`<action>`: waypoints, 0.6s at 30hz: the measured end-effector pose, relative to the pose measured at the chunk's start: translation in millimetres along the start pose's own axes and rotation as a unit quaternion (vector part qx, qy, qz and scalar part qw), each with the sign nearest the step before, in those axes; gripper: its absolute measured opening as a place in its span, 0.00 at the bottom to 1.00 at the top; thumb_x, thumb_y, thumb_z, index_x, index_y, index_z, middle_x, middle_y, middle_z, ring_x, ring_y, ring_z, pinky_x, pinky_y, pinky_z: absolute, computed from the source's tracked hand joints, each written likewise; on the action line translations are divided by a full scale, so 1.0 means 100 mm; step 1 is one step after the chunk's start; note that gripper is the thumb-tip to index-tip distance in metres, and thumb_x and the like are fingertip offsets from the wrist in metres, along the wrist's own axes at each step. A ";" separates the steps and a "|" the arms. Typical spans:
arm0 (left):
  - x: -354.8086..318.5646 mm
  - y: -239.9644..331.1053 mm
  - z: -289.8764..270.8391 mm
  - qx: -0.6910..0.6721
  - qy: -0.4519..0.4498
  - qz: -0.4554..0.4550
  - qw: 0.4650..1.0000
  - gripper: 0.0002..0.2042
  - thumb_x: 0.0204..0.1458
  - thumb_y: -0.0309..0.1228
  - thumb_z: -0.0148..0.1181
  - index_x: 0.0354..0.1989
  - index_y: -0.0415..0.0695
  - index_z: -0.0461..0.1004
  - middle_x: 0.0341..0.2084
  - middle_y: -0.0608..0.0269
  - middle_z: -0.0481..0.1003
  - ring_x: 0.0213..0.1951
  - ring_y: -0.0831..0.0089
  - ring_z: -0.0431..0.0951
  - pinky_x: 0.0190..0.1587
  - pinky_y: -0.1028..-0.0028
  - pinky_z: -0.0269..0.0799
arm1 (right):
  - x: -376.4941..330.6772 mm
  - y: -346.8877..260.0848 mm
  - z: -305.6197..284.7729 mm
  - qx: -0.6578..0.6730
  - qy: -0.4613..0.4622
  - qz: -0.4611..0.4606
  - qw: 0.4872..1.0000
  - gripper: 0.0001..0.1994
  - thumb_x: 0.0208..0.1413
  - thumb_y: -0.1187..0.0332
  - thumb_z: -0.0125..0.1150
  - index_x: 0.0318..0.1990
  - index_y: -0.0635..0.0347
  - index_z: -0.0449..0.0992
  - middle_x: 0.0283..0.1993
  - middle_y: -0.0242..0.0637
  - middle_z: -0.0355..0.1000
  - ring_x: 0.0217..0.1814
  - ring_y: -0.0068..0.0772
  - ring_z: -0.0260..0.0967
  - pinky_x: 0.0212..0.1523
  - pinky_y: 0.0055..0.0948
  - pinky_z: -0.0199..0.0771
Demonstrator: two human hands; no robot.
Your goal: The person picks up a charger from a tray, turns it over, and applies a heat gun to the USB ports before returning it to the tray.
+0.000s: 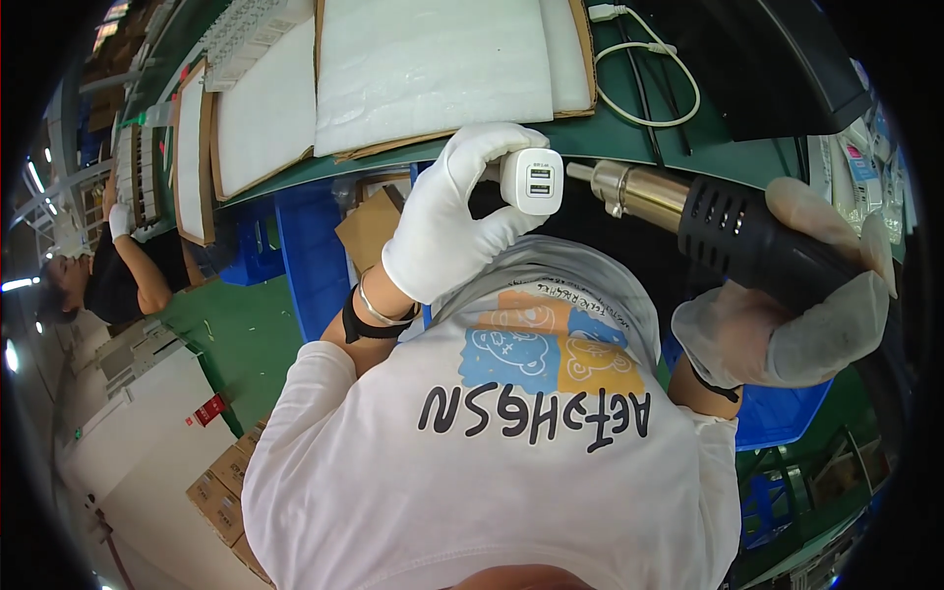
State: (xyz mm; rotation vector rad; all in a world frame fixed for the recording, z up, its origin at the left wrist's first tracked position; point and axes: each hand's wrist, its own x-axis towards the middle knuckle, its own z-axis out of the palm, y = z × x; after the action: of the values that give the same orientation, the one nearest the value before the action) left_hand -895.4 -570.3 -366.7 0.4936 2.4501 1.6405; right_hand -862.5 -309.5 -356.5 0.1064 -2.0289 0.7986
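My left hand (447,211), in a white glove, pinches a white charger with two USB ports (532,183) between thumb and fingers. The port face is turned up toward me, in front of my chest. My right hand (787,305) wears a thin, see-through whitish glove and is wrapped round the black handle of a hot air gun (733,226). The gun's metal nozzle points left at the charger, its tip a short gap from the charger's right side.
Foam-lined cardboard trays (433,69) lie on the green bench (718,147), beside a white cable (691,84) and a black box-like thing (767,59). Blue bins (305,256) stand below the edge. At far left a co-worker (138,256) works at the bench.
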 end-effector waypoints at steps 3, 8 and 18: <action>-0.01 0.00 0.00 0.003 0.001 0.001 1.000 0.27 0.39 0.18 0.69 0.51 0.44 0.69 0.45 0.60 0.71 0.46 0.69 0.74 0.48 0.73 0.72 | -0.01 0.01 0.00 0.001 0.000 0.000 1.000 0.26 0.59 0.68 0.56 0.62 0.59 0.53 0.38 0.42 0.71 0.30 0.30 0.67 0.42 0.28 0.70; -0.01 0.00 -0.01 0.004 0.000 0.000 1.000 0.26 0.40 0.19 0.68 0.51 0.44 0.69 0.45 0.60 0.71 0.46 0.69 0.74 0.48 0.73 0.72 | -0.01 0.00 -0.01 -0.002 0.001 0.001 1.000 0.26 0.58 0.68 0.57 0.62 0.59 0.54 0.39 0.42 0.71 0.30 0.30 0.67 0.42 0.28 0.70; -0.01 -0.02 0.00 0.002 0.003 0.000 1.000 0.26 0.40 0.20 0.69 0.51 0.44 0.69 0.46 0.60 0.71 0.46 0.69 0.74 0.49 0.73 0.72 | -0.02 0.00 -0.04 -0.009 0.004 -0.002 1.000 0.27 0.58 0.68 0.58 0.61 0.60 0.54 0.39 0.43 0.70 0.31 0.31 0.68 0.41 0.28 0.71</action>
State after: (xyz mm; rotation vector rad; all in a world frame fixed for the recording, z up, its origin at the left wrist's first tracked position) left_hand -895.0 -571.2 -368.6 0.4896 2.4586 1.6398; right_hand -858.3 -307.5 -356.6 0.0974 -2.0262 0.7770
